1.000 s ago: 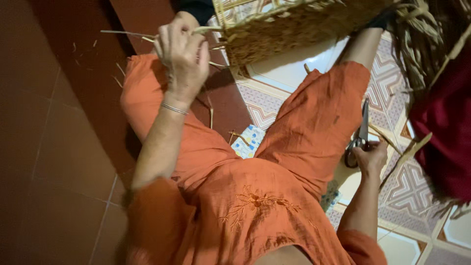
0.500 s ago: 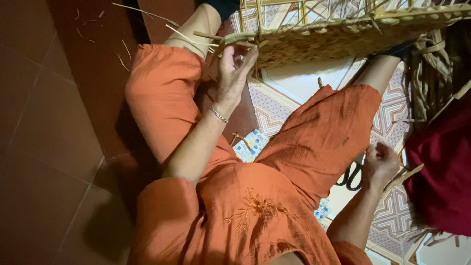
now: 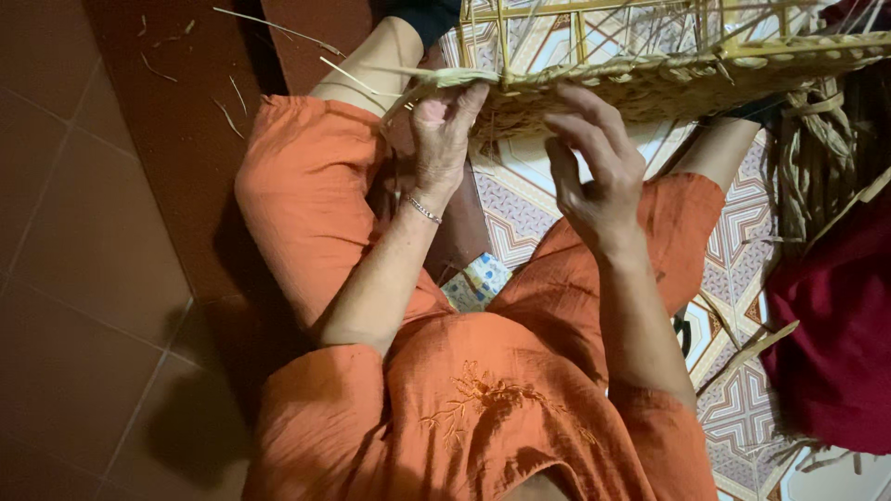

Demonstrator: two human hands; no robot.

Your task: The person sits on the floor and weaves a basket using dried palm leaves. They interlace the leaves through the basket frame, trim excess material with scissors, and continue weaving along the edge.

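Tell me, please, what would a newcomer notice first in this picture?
First, the half-woven straw basket at the top, with both hands at its rim: the left hand grips the woven edge, the right hand touches it with spread fingers. Below, the orange clothes fill the middle, above a patterned mat.

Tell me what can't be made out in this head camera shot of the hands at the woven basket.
- Woven basket, head view: its upper part is cut off by the top edge, so its full shape is unknown.
- Left hand: fingertips press against the rim; whether they pinch a strand cannot be told.
- Right hand: seen from the back, so its palm is hidden.
- Small patterned packet: half hidden between the orange trouser legs.
- Red cloth: cut off by the right edge.
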